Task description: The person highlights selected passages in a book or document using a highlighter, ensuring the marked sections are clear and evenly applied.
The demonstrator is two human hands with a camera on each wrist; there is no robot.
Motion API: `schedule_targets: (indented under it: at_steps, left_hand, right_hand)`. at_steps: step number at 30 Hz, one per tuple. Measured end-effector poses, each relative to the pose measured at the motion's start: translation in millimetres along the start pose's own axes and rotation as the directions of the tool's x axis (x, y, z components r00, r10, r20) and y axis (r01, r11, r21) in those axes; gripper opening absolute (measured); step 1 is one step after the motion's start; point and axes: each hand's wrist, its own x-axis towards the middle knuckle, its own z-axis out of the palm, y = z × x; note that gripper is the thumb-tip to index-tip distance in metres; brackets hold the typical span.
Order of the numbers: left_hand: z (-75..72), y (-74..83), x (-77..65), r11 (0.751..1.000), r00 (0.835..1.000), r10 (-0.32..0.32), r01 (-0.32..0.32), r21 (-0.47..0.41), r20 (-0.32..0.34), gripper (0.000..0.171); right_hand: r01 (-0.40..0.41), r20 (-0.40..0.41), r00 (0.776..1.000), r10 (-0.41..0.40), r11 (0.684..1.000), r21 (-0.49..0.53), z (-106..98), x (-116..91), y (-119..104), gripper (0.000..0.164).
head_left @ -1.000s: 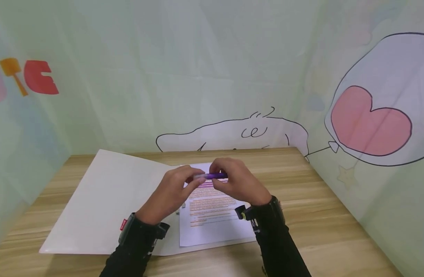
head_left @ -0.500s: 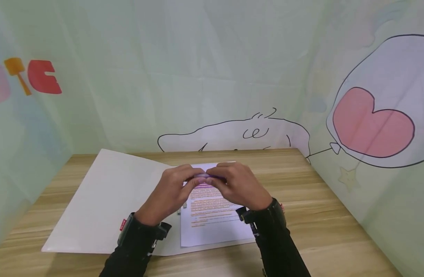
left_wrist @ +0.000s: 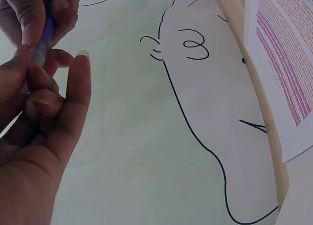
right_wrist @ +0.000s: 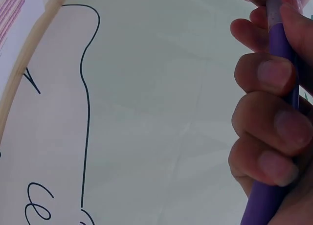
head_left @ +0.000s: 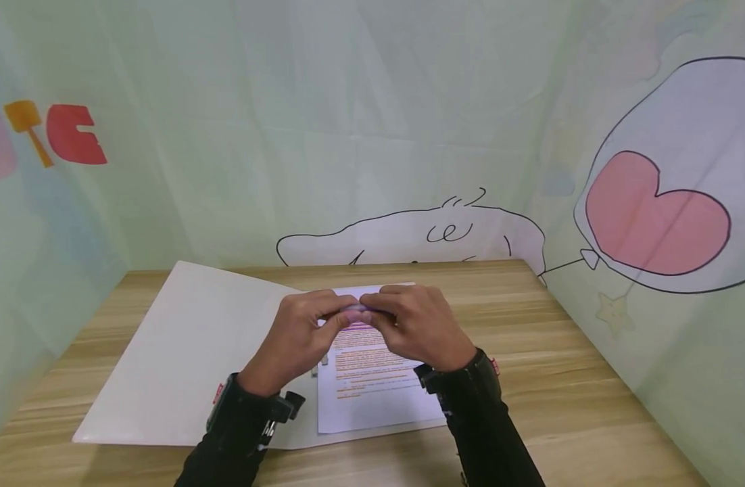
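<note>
Both hands meet over the paper in the head view, with a purple marker pen (right_wrist: 264, 203) between them. My right hand (head_left: 427, 331) has its fingers curled round the purple barrel. The thumb and fingers of my left hand (head_left: 290, 338) pinch the paler, translucent end. In the left wrist view one left finger points up, away from the pen (left_wrist: 47, 29). Fingers cover most of the pen in the head view. Below lies a printed sheet (head_left: 378, 409) with purple marked lines near its top and orange underlines lower down.
The sheet lies on the right side of an open white ring binder (head_left: 178, 365), whose cover spreads to the left. A wood-grain table (head_left: 567, 406) carries it. Printed cloth walls (head_left: 324, 135) stand at the back and sides.
My right hand has shifted left along the pen until its fingertips are close against those of my left hand. Less of the pen shows now. The binder and sheet stay put.
</note>
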Motion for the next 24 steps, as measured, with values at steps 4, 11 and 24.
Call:
schedule_targets:
  at_steps: [4, 11, 24]
  left_hand:
    - [1.3, -1.1, -0.3, 1.000, 1.000, -0.007, 0.007, -0.001, -0.014, 0.019]
    - [-0.3, 1.3, 0.1, 1.000, 0.999, 0.018, -0.018, 0.003, -0.047, 0.020]
    - [-14.4, 17.1, 2.2, 0.990, 0.987, 0.140, -0.138, 0.032, -0.081, 0.022]
  right_hand:
    - [-0.003, -0.010, 1.000, 0.003, 1.000, -0.001, 0.0, 0.3, -0.8, 0.015]
    - [0.016, -0.039, 0.999, -0.017, 1.000, -0.019, -2.2, -0.1, -3.0, 0.012]
    - [0.055, -0.095, 0.994, -0.054, 0.998, 0.007, -18.4, 1.7, -12.1, 0.010]
